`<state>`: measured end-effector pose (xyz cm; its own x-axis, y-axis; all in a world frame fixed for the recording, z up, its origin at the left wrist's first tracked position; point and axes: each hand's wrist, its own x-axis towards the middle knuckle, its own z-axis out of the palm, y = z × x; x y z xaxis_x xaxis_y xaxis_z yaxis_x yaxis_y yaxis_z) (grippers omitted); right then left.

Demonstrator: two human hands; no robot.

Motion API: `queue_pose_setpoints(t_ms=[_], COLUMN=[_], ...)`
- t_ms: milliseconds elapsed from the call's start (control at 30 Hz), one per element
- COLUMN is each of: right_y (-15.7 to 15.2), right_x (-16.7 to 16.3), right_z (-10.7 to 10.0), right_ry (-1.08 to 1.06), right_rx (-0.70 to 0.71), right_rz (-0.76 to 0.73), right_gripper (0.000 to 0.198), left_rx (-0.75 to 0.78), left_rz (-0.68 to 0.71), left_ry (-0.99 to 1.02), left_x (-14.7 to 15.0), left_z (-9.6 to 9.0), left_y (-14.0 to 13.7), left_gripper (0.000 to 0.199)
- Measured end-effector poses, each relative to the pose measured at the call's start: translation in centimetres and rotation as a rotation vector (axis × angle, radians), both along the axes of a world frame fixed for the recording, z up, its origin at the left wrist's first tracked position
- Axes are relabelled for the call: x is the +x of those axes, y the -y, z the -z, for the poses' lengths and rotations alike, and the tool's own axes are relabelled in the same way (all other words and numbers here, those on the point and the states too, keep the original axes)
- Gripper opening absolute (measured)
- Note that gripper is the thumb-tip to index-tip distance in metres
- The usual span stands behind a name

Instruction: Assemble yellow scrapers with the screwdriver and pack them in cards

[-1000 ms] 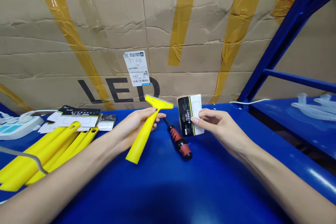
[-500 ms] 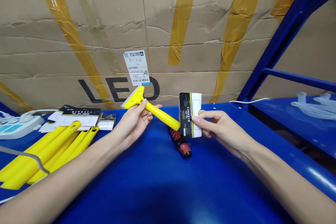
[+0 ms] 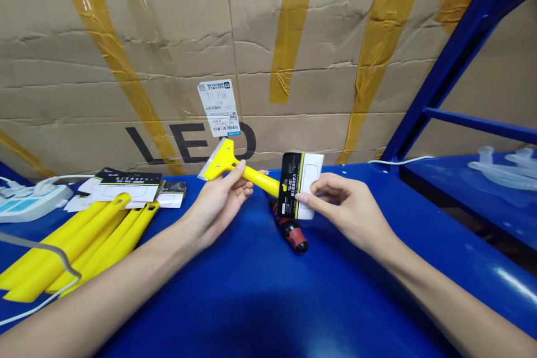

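Observation:
My left hand point(image 3: 224, 198) is closed around the neck of a yellow scraper point(image 3: 262, 180), whose wide blade end points up and left. Between thumb and fingers, my right hand point(image 3: 342, 201) pinches a black and white cardboard packaging card point(image 3: 291, 184). The card overlaps the far end of the scraper's handle, and a bit of yellow shows through its hang hole. Behind and below the card, a red and black tool handle point(image 3: 293, 235) lies on the blue surface, its upper part hidden.
Several yellow scraper handles point(image 3: 79, 240) and printed cards point(image 3: 126, 187) lie at left, beside a white power strip point(image 3: 37, 201) with cables. A taped cardboard box point(image 3: 319, 67) stands behind the blue table point(image 3: 251, 302). Clear plastic pieces point(image 3: 503, 165) lie on the right-hand surface.
My right hand has brought the card left onto the handle's end, and yellow now shows in its hole. The scraper has turned slightly in my left hand.

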<state>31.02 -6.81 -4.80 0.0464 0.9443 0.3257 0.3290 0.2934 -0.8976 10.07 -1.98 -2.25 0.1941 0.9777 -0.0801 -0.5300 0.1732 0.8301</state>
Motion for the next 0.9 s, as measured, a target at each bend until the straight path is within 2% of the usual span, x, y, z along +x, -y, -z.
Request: queue_pose_setpoints(t_ms=[200,400,567,700,767,900], right_y=[0.2,0.1,0.0,-0.1,-0.1,0.2], right_x=[-0.1,-0.3,-0.6,-0.4,-0.2,0.0], right_z=[0.0,0.1,0.2,0.1,0.0,-0.5], right_ry=[-0.324,-0.405,-0.43,-0.482,-0.448,-0.328], right_rx=[-0.169,-0.161,-0.203,-0.226,-0.247,-0.291], right_rz=[-0.001,-0.056,-0.119,-0.074,-0.089,-0.22], right_gripper=[0.064,0.088,0.072,0.065,0.059,0.042], left_rx=[-0.021,-0.058,-0.04,-0.018,0.025,0.077], left_rz=[0.004,-0.022,-0.027,-0.083,-0.113,-0.104], left_ry=[0.108,0.17,0.114,0.066,-0.009,-0.221], left_x=[-0.1,-0.3,-0.1,-0.8,-1.3,-2.1], left_z=[0.1,0.0,-0.1,0.1,0.2,0.2], left_y=[-0.2,-0.1,0.4,-0.3,-0.9,-1.7], left_gripper=[0.014,0.01,0.016,0.008,0.009,0.007])
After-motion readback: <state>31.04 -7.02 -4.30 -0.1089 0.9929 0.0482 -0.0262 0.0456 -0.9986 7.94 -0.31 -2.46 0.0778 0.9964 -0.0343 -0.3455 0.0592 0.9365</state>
